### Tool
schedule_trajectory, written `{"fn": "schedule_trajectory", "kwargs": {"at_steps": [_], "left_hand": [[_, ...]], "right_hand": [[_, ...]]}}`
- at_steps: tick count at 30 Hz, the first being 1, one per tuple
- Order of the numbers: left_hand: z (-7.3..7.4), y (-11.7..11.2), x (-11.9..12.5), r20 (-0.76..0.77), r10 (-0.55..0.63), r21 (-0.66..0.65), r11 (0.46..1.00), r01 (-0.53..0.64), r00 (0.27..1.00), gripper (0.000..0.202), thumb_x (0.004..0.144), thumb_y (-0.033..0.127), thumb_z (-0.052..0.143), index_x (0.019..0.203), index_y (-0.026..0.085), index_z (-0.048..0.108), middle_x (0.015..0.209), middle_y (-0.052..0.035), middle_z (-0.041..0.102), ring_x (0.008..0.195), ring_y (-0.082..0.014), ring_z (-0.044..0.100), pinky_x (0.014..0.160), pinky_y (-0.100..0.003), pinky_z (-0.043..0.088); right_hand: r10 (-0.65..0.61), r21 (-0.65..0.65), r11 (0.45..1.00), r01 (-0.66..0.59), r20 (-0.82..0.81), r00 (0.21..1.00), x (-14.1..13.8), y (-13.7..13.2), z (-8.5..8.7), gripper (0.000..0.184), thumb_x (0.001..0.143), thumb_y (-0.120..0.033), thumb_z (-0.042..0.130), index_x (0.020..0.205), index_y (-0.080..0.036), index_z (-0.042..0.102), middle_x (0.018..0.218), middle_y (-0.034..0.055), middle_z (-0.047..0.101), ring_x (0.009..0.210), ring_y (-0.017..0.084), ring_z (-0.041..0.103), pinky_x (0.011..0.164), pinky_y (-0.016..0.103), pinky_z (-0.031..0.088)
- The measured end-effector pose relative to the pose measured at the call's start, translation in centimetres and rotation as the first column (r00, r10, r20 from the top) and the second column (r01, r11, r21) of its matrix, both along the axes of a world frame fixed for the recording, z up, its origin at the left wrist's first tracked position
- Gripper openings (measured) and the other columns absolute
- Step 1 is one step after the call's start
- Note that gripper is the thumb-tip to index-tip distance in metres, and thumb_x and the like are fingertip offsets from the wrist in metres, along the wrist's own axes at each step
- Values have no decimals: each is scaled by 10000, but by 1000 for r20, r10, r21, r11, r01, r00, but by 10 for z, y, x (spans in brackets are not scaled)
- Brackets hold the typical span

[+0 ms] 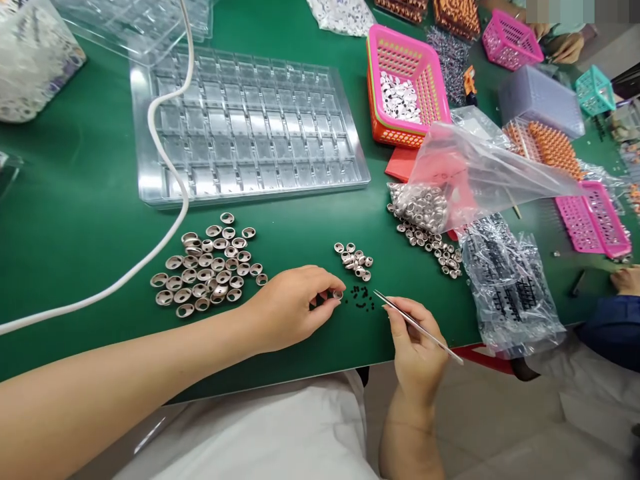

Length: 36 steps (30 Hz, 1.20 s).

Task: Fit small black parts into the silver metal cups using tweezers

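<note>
Between thumb and fingertips, my left hand (295, 303) pinches a small silvery metal ring (338, 295) just above the green table. My right hand (417, 340) is closed around metal tweezers (425, 330), whose tips point left toward a scatter of tiny black pieces (361, 293). Whether the tips grip a piece is too small to tell. Just beyond these pieces lies a small cluster of metal rings (356, 260). A larger group of metal rings with holes (210, 267) spreads out to the left, past my left forearm.
A clear compartment tray (250, 190) lies at the back, crossed by a white cable (167, 167). Farther right are a pink basket (435, 80) of white pieces, a plastic bag of rings (423, 207) and a bag of black parts (510, 293). A co-worker's sleeve (613, 330) shows at the right.
</note>
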<state>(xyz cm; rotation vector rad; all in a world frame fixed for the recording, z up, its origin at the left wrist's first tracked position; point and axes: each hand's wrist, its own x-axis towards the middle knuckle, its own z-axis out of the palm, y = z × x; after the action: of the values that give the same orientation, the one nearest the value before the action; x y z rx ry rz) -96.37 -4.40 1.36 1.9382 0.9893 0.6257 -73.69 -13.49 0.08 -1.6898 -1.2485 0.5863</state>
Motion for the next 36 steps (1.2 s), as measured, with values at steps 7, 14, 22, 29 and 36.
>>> {"fn": "schedule_trajectory", "kwargs": {"at_steps": [7,14,22,29,36], "left_hand": [[0,1,0,-10,-2,-12,1000,2,1000,150,902,151,598,993,175,715,876,-17,738,762,-145,675,665,-234,527],[1,1,0,-34,5,-25,1000,-6,999,130,908,169,610,984,167,716,822,-17,721,749,-153,672,642,-237,519],[1,2,1,-25,12,-10,1000,-12,1000,124,915,162,601,979,154,707,847,-27,725,750,-153,668,657,-243,522],[1,1,-1,-31,-4,-9,1000,4,1000,124,916,162,600,984,152,703,832,-24,718,752,-157,663,655,-250,514],[-5,2,-1,-24,-15,17,1000,15,1000,135,931,193,571,993,176,689,849,-27,719,775,-166,669,656,-255,515]], "right_hand": [[176,60,983,-173,-44,983,1,-3,0,216,881,-131,694,1048,-266,721,1019,36,753,964,194,718,818,339,621],[57,86,995,-45,-135,989,-5,-6,-1,210,855,-117,720,1015,-253,706,989,34,744,931,186,722,768,315,636],[264,81,964,-254,-150,953,-7,-11,-1,259,848,-45,680,999,-255,688,946,25,738,906,184,708,758,334,618],[274,30,962,-272,-140,952,-5,-11,-2,251,855,-58,678,1020,-247,675,977,40,736,933,192,710,767,333,621],[288,-24,956,-291,-98,953,-5,-8,0,199,865,-106,682,1002,-250,684,965,44,742,914,201,721,753,342,628]]}}
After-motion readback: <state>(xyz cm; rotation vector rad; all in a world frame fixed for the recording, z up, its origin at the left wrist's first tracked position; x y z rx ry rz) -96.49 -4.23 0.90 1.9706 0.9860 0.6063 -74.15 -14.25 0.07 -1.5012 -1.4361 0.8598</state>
